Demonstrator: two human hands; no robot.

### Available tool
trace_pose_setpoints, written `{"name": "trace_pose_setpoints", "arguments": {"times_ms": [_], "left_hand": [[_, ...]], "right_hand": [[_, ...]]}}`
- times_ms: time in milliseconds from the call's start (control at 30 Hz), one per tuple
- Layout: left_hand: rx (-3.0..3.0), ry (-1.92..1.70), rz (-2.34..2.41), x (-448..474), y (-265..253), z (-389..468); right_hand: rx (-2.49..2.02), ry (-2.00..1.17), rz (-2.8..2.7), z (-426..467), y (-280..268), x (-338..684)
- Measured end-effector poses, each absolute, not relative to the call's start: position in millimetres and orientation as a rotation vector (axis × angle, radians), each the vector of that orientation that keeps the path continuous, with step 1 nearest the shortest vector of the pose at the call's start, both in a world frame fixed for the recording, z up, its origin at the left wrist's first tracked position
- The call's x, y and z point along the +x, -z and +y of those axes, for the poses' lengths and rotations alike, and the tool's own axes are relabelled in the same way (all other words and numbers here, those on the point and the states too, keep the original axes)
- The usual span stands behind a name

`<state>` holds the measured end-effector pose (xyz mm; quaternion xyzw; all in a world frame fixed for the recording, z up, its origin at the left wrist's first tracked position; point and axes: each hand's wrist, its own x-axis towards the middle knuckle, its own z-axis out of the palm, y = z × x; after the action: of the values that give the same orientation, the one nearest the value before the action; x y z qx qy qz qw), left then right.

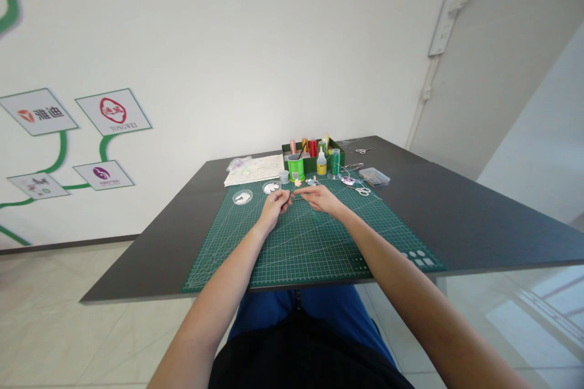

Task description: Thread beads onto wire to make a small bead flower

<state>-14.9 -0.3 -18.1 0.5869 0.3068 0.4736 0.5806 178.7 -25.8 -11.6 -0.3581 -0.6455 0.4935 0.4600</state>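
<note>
Grip of the left hand (275,203) was closed, thumb and fingers pinched together at a spot too small to make out. The right hand (320,199) reached in from the other side with its index finger stretched toward that pinch and its other fingers curled; whether it grasped anything could not be told. Just above the meeting fingertips showed a pale pink flower-like piece (298,183), in front of a bright green can (296,171); whether its lower end ran into the left grip was unclear.

Both hands were above a green gridded cutting mat (283,249). Beyond them, a white tub (283,177) stood just left of the can, and a glue bottle (322,164) and a green glitter tube (335,161) to its right. Behind these, a dark green box (311,165) held colored spools, a red spool (312,148) among them. Two shallow round dishes lay left, near white sheets (258,170); white-handled scissors (363,191) and a clear plastic case (375,177) lay right. The dark table (168,249) stood against a white wall (228,42).
</note>
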Motion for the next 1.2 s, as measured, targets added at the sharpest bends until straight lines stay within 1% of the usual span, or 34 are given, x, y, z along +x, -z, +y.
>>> {"name": "trace_pose_setpoints", "arguments": {"times_ms": [1200], "left_hand": [[1.401,-1.152,0.751,-13.4,18.2,1.2]], "right_hand": [[-0.867,-1.209,-1.607,-24.9,13.4,178.8]]}}
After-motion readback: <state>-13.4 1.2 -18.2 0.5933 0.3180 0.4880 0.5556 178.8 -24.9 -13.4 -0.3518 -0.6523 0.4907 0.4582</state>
